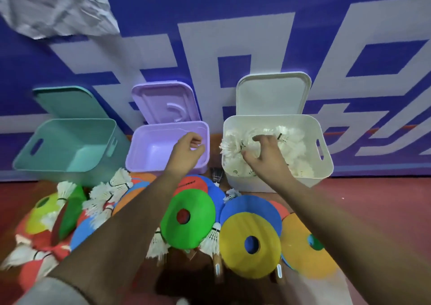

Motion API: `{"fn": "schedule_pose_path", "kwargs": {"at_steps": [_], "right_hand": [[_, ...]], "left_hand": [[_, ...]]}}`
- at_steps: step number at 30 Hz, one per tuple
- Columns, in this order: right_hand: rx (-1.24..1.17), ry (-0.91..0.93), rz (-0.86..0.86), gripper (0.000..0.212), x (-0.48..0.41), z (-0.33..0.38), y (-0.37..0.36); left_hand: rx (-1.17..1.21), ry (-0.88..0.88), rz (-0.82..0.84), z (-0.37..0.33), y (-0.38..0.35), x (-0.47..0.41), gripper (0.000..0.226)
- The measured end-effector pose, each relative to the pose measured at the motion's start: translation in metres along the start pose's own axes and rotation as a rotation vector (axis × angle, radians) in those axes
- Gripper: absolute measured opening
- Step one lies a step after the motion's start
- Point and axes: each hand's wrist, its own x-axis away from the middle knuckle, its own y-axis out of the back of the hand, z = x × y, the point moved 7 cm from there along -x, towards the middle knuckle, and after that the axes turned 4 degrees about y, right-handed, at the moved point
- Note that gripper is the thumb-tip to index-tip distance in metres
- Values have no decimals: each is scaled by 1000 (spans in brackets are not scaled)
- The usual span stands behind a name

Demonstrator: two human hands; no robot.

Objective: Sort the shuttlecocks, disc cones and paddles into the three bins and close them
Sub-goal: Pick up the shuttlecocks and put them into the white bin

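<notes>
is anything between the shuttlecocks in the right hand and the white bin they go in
Nothing visible does. The white plastic bin has its lid open at the back, and the right hand holds the bunch of white feather shuttlecocks over its open mouth.

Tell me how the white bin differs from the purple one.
The white bin looks larger and holds shuttlecocks; the purple bin looks empty. The right hand grips shuttlecocks over the white bin; the left hand hangs over the purple bin, holding nothing visible. Both stand open, side by side.
</notes>
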Motion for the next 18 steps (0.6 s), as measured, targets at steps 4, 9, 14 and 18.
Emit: {"fn": "schedule_pose_path", "kwargs": {"at_steps": [4,9,14,18], "right_hand": [[-17,91,165,46,15,46,-63],[21,191,317,45,59,86,-147],[143,57,427,53,111,87,-210],[411,-151,387,57,137,54,-207]], "left_hand": [[-16,123,-21,56,55,29,11],[-138,203,27,132,98,81,9],[-272,248,293,213,91,126,15],[-467,-14,479,231,73,146,29]]}}
